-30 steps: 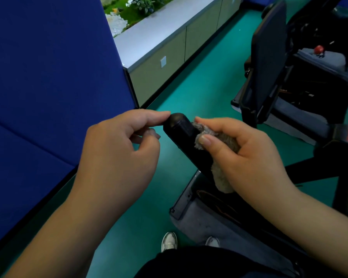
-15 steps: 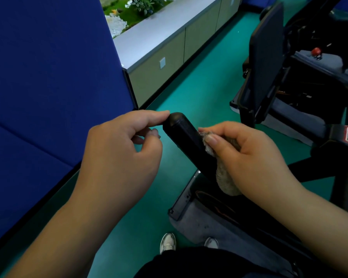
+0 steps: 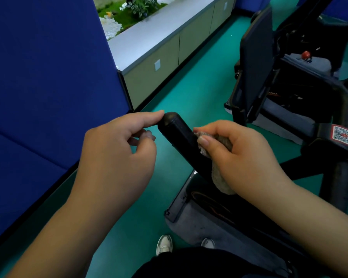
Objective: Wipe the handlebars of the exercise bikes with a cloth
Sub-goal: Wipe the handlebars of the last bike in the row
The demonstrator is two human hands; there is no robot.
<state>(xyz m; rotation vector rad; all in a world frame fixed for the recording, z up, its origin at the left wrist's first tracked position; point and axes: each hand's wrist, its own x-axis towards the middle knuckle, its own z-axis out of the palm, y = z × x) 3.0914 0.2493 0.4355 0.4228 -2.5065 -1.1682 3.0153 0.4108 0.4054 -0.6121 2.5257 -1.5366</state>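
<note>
A black handlebar grip (image 3: 177,133) of an exercise bike slants from its rounded end at centre down to the right. My right hand (image 3: 243,157) is wrapped around the grip with a fuzzy grey-brown cloth (image 3: 219,173) pressed against it; the cloth's lower end hangs below the bar. My left hand (image 3: 117,155) hovers at the left, its index fingertip touching the grip's rounded end, the other fingers curled and holding nothing.
A blue padded partition (image 3: 48,97) fills the left. A grey-topped cabinet (image 3: 165,47) runs along the back. A second black exercise bike with a screen (image 3: 255,63) stands at the right. The bike's base (image 3: 209,217) and my shoes (image 3: 165,244) show on the green floor.
My right hand has slid the cloth down the grip, away from its rounded end, so more of the black grip shows. My left hand has stayed at the tip.
</note>
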